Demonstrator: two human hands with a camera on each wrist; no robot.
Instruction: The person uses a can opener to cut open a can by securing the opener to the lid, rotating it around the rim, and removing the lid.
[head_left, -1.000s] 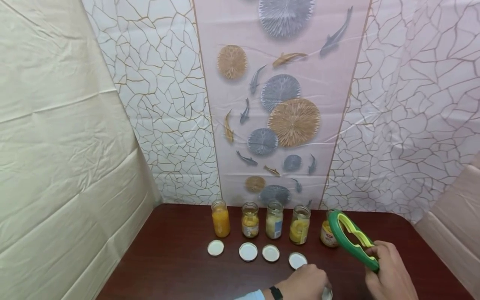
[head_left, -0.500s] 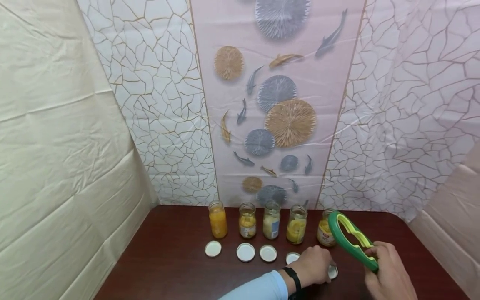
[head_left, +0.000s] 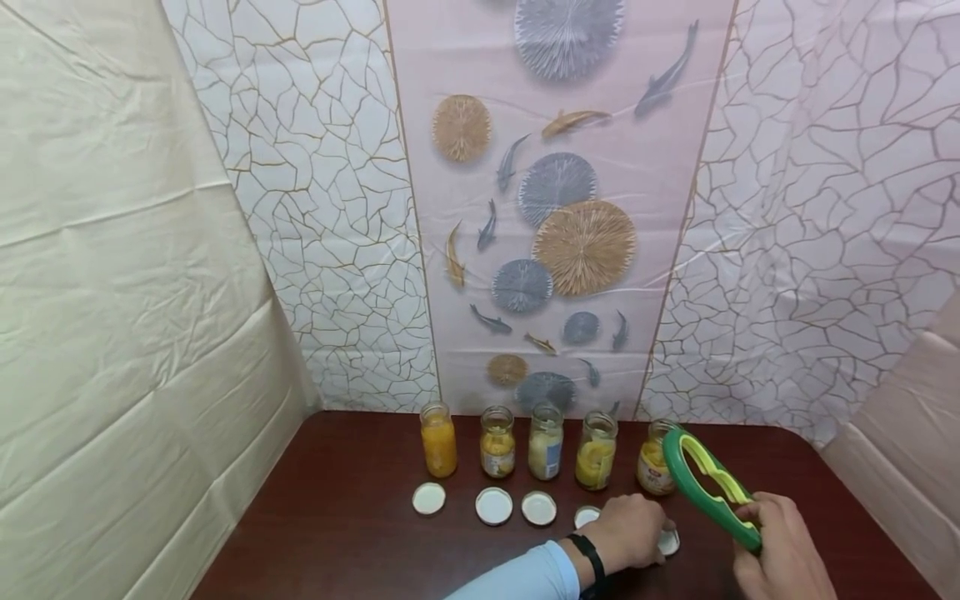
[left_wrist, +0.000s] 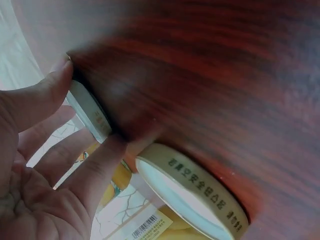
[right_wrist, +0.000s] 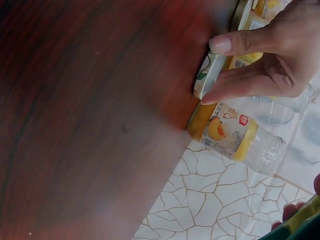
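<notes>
In the head view my left hand (head_left: 632,530) pinches the rim of a white-lined jar lid (head_left: 669,543), which lies on the table. The left wrist view shows thumb and fingers at opposite edges of this lid (left_wrist: 90,110). Another upturned lid (left_wrist: 187,192) lies beside that hand. To the right, my right hand (head_left: 783,546) grips a green jar opener (head_left: 699,493) with a lime-green toothed inside, held up off the table. Behind the opener stands a lidless glass jar of yellow fruit (head_left: 654,473), partly covered by it; its peach label shows in the right wrist view.
Several more lidless jars (head_left: 596,454) stand in a row along the back of the dark red table (head_left: 337,525). Upturned lids (head_left: 493,506) lie in front of them. A patterned cloth (head_left: 352,250) hangs right behind the jars, and a cream cloth (head_left: 150,333) borders the left side.
My left hand has moved forward from the front edge of the view with the lid, and set it down in line with the others. The right hand has stayed nearly still.
</notes>
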